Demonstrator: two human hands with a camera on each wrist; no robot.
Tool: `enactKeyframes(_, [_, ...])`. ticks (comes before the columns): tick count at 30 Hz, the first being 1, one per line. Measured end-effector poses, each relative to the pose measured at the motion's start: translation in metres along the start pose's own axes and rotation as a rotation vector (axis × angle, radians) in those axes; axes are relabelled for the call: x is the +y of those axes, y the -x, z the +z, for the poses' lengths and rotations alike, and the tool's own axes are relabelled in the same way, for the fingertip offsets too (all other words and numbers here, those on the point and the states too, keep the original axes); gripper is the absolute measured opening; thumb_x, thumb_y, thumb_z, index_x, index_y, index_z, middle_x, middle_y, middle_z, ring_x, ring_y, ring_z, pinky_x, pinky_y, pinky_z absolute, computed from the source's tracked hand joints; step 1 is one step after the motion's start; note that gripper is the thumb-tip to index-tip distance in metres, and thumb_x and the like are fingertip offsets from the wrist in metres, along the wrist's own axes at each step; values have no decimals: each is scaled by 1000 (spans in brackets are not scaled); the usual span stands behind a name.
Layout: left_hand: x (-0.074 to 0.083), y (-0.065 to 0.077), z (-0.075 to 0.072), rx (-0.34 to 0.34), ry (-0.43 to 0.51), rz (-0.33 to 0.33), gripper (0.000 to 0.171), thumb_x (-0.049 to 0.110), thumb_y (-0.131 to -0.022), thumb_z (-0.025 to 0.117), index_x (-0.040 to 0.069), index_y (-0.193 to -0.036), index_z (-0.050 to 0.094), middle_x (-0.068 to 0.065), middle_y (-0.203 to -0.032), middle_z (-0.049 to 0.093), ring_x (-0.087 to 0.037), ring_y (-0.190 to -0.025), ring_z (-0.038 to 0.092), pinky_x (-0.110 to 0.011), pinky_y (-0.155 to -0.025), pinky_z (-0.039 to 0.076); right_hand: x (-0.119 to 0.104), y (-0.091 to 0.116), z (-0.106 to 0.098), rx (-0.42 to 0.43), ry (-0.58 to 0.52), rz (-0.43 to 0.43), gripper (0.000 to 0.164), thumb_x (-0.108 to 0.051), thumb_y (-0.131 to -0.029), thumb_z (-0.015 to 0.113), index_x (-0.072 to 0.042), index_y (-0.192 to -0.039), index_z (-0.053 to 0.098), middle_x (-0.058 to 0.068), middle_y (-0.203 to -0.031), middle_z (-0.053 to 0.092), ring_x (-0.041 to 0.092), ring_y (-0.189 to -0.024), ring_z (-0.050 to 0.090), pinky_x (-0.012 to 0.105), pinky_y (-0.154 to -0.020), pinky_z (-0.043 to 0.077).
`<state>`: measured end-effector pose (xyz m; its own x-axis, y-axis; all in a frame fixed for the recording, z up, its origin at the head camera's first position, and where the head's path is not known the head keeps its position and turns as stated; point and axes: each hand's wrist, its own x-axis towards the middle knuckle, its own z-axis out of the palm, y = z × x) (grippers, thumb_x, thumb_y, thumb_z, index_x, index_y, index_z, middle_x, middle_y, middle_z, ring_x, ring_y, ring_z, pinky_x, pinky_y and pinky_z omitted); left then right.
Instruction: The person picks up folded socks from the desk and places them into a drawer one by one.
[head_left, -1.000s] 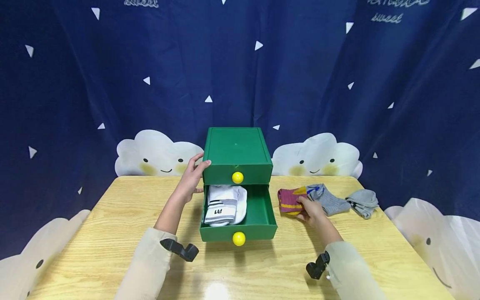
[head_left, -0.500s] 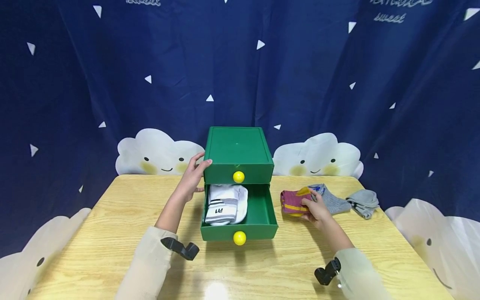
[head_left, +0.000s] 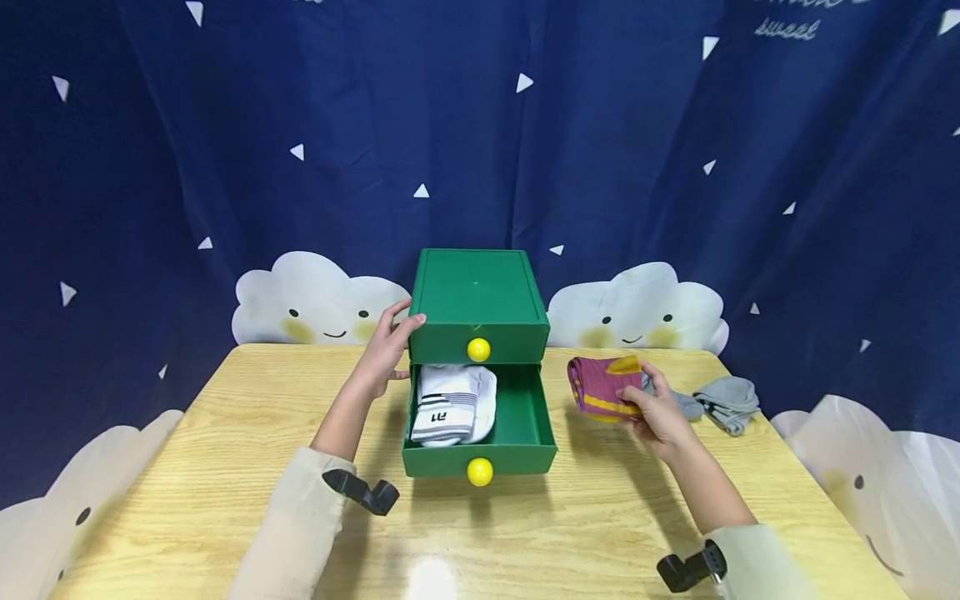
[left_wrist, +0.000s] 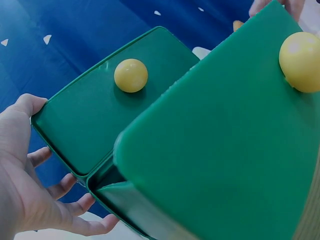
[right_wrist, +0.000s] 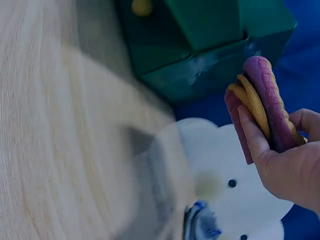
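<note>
My right hand [head_left: 660,417] pinches a folded maroon sock with yellow bands [head_left: 603,385], held above the table to the right of the green drawer box [head_left: 480,287]. In the right wrist view the folded maroon layers [right_wrist: 272,107] sit between thumb and fingers. My left hand [head_left: 381,354] rests against the box's left side, fingers spread along it, thumb at the upper front corner; the left wrist view shows those fingertips [left_wrist: 62,185] touching the edge. The lower drawer [head_left: 525,408] is pulled out and holds folded white socks [head_left: 446,408] on its left side. The upper drawer [head_left: 442,343] is closed.
Behind the right hand lies a blue-grey sock [head_left: 686,406], partly hidden. A folded grey sock [head_left: 727,404] lies farther right. Yellow ball knobs [head_left: 480,472] stick out from both drawers. A dark blue curtain [head_left: 480,125] hangs behind the wooden table [head_left: 262,433].
My right hand has gripped the maroon sock and raised it off the table, shifting slightly right; it now covers part of the blue-grey sock. The left hand stays at the box.
</note>
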<state>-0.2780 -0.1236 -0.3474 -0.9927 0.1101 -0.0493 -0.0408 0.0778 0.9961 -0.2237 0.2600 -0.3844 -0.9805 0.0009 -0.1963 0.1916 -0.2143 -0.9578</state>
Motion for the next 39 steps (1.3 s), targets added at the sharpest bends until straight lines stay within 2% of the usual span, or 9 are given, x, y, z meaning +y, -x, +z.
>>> enactKeyframes(4, [0,-1,0,-3,4,-2,64,48,-92,47,34,-147,18,-11,-153,20,-38,-136,29,-68,-94,35,-9,13,5,-29,-18,-9,69,-1,-91,49,-34,-140,13,1,-99,51,9,-80,64,25,-70,56])
enactKeyframes(7, [1,-1,0,-6,3,-1,64,48,-92,47,34,-147,18,-11,-153,20,-39,-136,28,-68,-94,35,-14,22,9,-65,-15,-20,68,-2,-92,49,-33,-140,12,2,-99,52,9,-79,64,24,-69,55])
enactKeyframes(15, [3,1,1,-3,5,-2,64,47,-92,47,33,-148,17,-12,-152,20,-40,-136,27,-68,-95,35,-24,46,24,-156,-6,-68,72,0,-92,48,-30,-143,8,4,-105,51,12,-87,65,30,-77,55])
enactKeyframes(20, [3,1,0,1,6,-7,64,47,-92,48,33,-147,18,-12,-152,21,-40,-135,28,-67,-95,35,-26,56,37,-224,-6,-89,67,2,-92,47,-29,-140,14,4,-107,52,12,-88,65,32,-77,56])
enactKeyframes(25, [2,1,0,0,3,-6,66,48,-92,48,32,-148,17,-12,-152,21,-40,-135,30,-68,-94,36,-24,59,52,-283,28,-98,63,2,-91,48,-28,-138,18,2,-106,56,12,-87,65,31,-76,56])
enactKeyframes(30, [1,1,1,1,4,-8,66,47,-92,48,31,-148,17,-12,-152,22,-39,-134,31,-68,-94,36,-20,58,67,-315,48,-81,65,1,-90,49,-25,-140,16,4,-107,56,14,-88,66,33,-77,56])
enactKeyframes(34, [1,1,1,-2,5,-11,66,47,-92,48,31,-148,17,-12,-152,22,-39,-134,31,-67,-94,36,-17,55,77,-317,52,-53,66,1,-90,48,-23,-141,14,5,-105,57,14,-88,65,32,-78,56])
enactKeyframes(39, [2,2,1,-4,10,-9,66,47,-92,48,32,-148,16,-12,-152,21,-38,-135,30,-67,-95,35,-12,50,92,-307,47,-20,62,0,-89,49,-23,-139,19,8,-106,54,14,-84,65,32,-76,56])
